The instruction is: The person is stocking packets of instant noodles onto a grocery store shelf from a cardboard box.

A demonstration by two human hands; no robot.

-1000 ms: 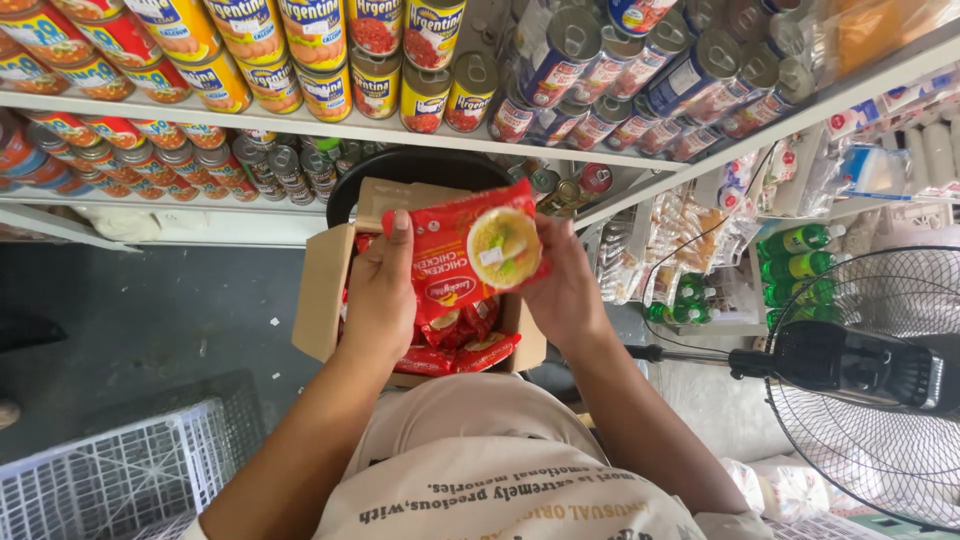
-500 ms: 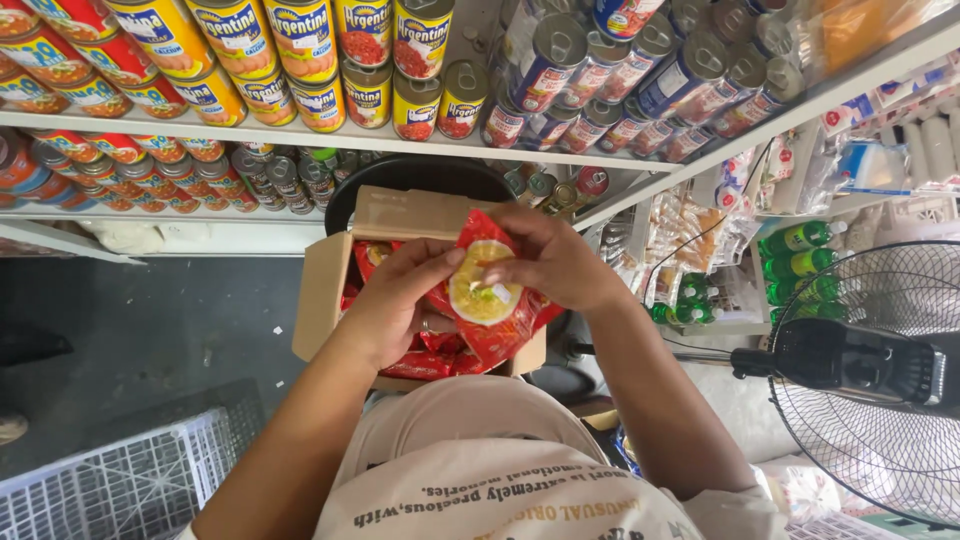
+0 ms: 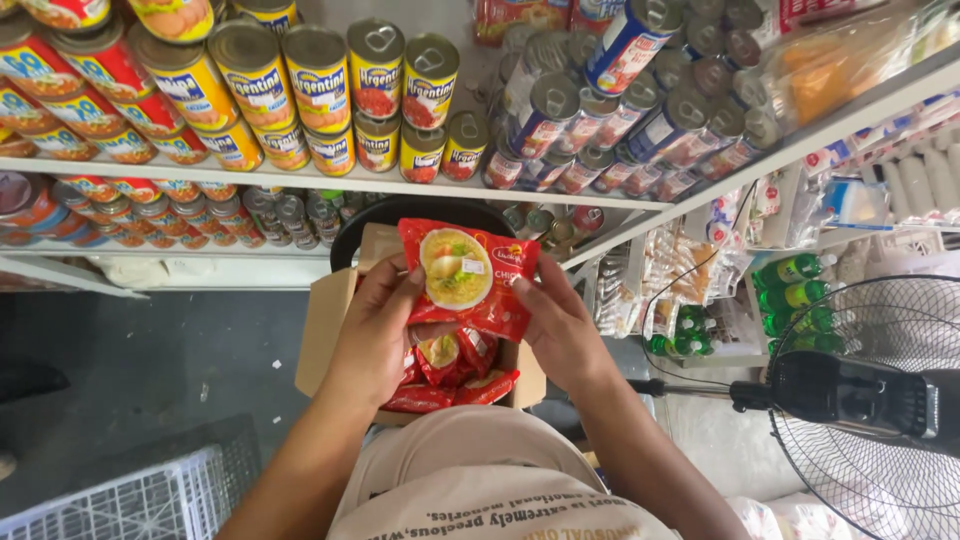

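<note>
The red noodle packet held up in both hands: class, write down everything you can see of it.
The noodle packet is a flat, glossy red pouch, seemingly plastic film, sealed, with a round picture of yellow noodles on its front. It is held face up and slightly tilted above an open cardboard box holding more red packets. The left hand grips its left edge, thumb on the front; the right hand pinches its right edge. Nothing else touches it.

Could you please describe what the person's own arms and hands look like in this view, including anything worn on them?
Both arms are bare along their visible length, with no sleeves showing. The left hand and right hand wear no gloves, and no rings, watch or bracelets are visible. Fingernails look short and unpainted.
</note>
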